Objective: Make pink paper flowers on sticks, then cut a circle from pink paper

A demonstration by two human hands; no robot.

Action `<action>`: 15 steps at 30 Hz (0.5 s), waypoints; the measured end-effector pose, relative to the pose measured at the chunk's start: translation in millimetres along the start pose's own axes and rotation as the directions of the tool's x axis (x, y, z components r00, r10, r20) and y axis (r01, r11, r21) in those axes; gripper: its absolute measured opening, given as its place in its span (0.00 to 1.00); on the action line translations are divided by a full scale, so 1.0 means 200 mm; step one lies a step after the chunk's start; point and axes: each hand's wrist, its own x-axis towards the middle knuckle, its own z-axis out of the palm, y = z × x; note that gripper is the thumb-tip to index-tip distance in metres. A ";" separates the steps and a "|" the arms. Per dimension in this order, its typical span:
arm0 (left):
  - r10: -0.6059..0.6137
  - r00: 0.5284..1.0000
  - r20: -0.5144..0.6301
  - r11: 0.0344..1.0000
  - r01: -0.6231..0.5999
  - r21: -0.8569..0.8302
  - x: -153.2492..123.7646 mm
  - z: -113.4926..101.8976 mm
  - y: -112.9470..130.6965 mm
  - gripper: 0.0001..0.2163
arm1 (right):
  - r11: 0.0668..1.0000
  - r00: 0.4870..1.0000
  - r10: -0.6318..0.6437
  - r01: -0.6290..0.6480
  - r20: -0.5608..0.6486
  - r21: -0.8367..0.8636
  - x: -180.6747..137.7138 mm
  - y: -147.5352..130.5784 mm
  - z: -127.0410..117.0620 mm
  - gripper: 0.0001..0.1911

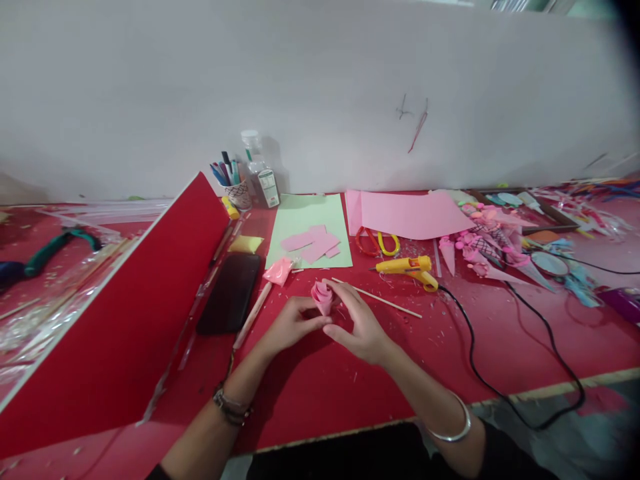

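A small pink paper cone flower [323, 297] with curled layers at its top stands point-down between my hands. My left hand [295, 323] pinches its left side with thumb and fingers. On its other side, my right hand [361, 325] curves around with the index finger near the rim and the thumb close to the cone's tip; whether it presses on the paper is hard to tell. Just beyond lie pink paper cutouts [315, 244] on a light green sheet [305, 208]. A thin wooden stick [383, 299] rests to the right of the flower.
A yellow glue gun [407, 267] with a black cord lies right, near scissors [379, 243] and a pink sheet [410, 212]. Several finished pink cones [493, 243] are piled further right. At left are a phone [229, 293], a wooden rod [253, 316] and a leaning red board [135, 293].
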 end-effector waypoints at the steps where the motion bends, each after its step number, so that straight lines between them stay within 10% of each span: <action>1: -0.021 1.000 0.023 0.998 0.022 -0.053 0.00 0.01 0.00 0.12 | 0.999 0.999 0.039 -0.038 -0.019 0.036 0.00 0.00 0.01 0.28; 6: -0.051 0.998 0.031 0.994 0.054 -0.096 0.01 0.04 0.03 0.14 | 0.985 0.993 0.112 -0.108 -0.023 0.138 0.02 0.02 0.03 0.07; 15: -0.043 0.999 -0.022 0.998 0.042 -0.046 0.01 0.05 0.00 0.10 | 0.992 0.993 0.085 -0.076 -0.080 0.104 0.03 0.02 0.03 0.07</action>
